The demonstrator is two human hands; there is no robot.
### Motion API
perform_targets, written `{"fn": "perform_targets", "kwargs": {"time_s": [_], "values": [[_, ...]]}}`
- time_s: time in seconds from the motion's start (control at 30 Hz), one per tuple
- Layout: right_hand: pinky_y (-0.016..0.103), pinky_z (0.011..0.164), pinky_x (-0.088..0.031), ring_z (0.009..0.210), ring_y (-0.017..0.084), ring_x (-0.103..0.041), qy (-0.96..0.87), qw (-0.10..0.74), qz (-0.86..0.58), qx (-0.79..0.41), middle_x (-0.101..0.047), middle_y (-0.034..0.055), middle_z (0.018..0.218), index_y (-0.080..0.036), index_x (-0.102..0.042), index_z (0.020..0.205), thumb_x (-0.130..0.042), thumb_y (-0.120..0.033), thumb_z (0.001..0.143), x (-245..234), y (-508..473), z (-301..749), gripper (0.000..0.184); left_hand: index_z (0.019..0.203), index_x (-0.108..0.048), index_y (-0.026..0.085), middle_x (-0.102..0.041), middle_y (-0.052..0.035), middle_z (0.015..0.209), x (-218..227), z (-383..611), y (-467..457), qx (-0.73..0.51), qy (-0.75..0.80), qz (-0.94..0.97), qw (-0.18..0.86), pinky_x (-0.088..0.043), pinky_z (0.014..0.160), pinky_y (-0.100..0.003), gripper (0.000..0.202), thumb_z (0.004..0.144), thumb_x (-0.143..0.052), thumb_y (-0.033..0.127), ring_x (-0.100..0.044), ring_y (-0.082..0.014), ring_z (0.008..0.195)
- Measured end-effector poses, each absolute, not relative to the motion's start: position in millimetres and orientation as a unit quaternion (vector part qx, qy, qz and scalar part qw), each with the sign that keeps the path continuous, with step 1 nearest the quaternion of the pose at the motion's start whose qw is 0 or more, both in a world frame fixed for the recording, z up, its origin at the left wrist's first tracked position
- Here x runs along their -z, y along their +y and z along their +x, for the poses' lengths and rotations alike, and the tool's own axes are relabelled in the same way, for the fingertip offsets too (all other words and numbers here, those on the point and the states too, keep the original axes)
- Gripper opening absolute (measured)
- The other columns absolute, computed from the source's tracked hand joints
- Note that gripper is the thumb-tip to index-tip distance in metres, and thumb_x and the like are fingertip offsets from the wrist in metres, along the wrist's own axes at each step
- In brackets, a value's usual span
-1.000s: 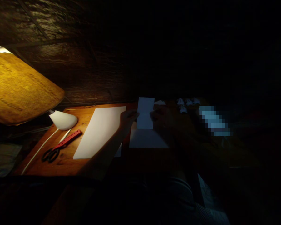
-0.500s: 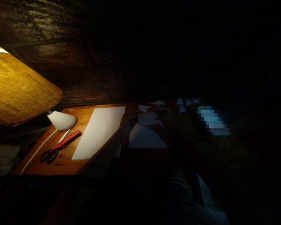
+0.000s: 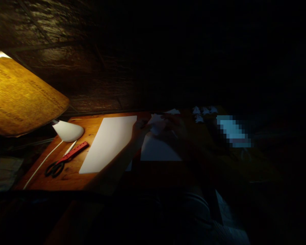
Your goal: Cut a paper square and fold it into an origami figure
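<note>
On your left a lamp lights the room: its yellow shade [image 3: 22, 98] carries printed lettering, and a bright white strip shows at the shade's upper edge. Its pale, rounded base [image 3: 68, 131] sits at the left end of your table [image 3: 73, 182], with a white cord [image 3: 42, 162] running down toward the near edge. Where the lamplight falls, you see warm orange-brown wood; toward your right the tabletop sinks into deep shadow. Behind it you face a dark, rough wall [image 3: 66, 68], glossy and crossed by straight seams, catching amber glints at upper left and going black on the right. The floor is too dark to make out.
</note>
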State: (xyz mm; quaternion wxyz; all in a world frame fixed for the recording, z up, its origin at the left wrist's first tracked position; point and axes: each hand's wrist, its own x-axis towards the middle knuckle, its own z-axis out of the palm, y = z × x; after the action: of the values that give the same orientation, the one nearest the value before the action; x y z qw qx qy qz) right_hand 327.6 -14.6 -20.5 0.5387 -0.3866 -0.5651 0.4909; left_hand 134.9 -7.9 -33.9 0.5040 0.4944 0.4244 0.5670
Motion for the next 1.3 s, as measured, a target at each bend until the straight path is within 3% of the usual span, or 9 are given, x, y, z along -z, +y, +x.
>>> {"fn": "perform_targets", "kwargs": {"time_s": [0.1, 0.27, 0.37, 0.53, 0.7, 1.03, 1.3], "values": [[0.029, 0.058, -0.05, 0.064, 0.016, -0.061, -0.582, 0.508, -0.395, -0.498, -0.067, 0.003, 0.074, -0.02, -0.068, 0.085, -0.079, -0.058, 0.071, 22, -15, 326, 0.042, 0.083, -0.059, 0.018, -0.061, 0.0032, 0.076, 33, 135, -8, -0.582, 0.419, 0.475, 0.51, -0.05, 0.065, -0.023, 0.033, 0.061, -0.082, 0.028, -0.059, -0.0114, 0.069], [0.026, 0.052, -0.042, 0.062, 0.016, -0.057, -0.611, 0.463, -0.456, -0.453, -0.065, 0.0031, 0.067, -0.02, -0.064, 0.072, -0.077, -0.042, 0.074, 20, -18, 327, 0.026, 0.086, -0.059, 0.02, -0.06, 0.0037, 0.077, 35, 137, -8, -0.573, 0.404, 0.466, 0.54, -0.049, 0.063, -0.023, 0.036, 0.06, -0.083, 0.026, -0.06, -0.0117, 0.069], [0.026, 0.051, -0.039, 0.06, 0.015, -0.054, -0.614, 0.464, -0.461, -0.442, -0.061, 0.0007, 0.064, -0.02, -0.063, 0.072, -0.074, -0.038, 0.075, 19, -20, 329, 0.022, 0.091, -0.062, 0.02, -0.063, 0.0029, 0.079, 33, 139, -11, -0.571, 0.38, 0.444, 0.577, -0.05, 0.063, -0.024, 0.039, 0.06, -0.085, 0.029, -0.061, -0.0128, 0.07], [0.028, 0.062, -0.044, 0.068, 0.016, -0.057, -0.65, 0.451, -0.426, -0.439, -0.064, 0.0007, 0.074, -0.019, -0.066, 0.079, -0.073, -0.035, 0.072, 20, -21, 330, 0.018, 0.088, -0.069, 0.017, -0.067, 0.0, 0.076, 30, 138, -15, -0.539, 0.399, 0.48, 0.565, -0.047, 0.062, -0.024, 0.036, 0.067, -0.085, 0.041, -0.06, -0.0131, 0.067], [0.027, 0.061, -0.042, 0.068, 0.016, -0.057, -0.674, 0.454, -0.424, -0.4, -0.065, 0.001, 0.072, -0.019, -0.068, 0.078, -0.074, -0.04, 0.076, 20, -20, 328, 0.022, 0.079, -0.071, 0.016, -0.066, 0.0002, 0.07, 30, 136, -14, -0.53, 0.45, 0.507, 0.509, -0.044, 0.058, -0.024, 0.035, 0.065, -0.085, 0.043, -0.057, -0.0126, 0.062], [0.028, 0.059, -0.041, 0.062, 0.016, -0.056, -0.657, 0.507, -0.425, -0.361, -0.065, 0.003, 0.068, -0.02, -0.069, 0.069, -0.074, -0.057, 0.078, 14, -19, 328, 0.039, 0.079, -0.072, 0.016, -0.068, -0.0009, 0.072, 19, 140, -23, -0.542, 0.423, 0.522, 0.506, -0.045, 0.06, -0.025, 0.033, 0.062, -0.086, 0.041, -0.06, -0.0142, 0.065], [0.03, 0.061, -0.041, 0.065, 0.018, -0.06, -0.71, 0.48, -0.422, -0.297, -0.071, 0.0056, 0.072, -0.021, -0.074, 0.07, -0.072, -0.052, 0.084, 11, -22, 330, 0.033, 0.077, -0.077, 0.02, -0.072, -0.0016, 0.074, 12, 140, -26, -0.567, 0.43, 0.548, 0.439, -0.047, 0.064, -0.026, 0.019, 0.069, -0.081, 0.036, -0.064, -0.0161, 0.071]]}}
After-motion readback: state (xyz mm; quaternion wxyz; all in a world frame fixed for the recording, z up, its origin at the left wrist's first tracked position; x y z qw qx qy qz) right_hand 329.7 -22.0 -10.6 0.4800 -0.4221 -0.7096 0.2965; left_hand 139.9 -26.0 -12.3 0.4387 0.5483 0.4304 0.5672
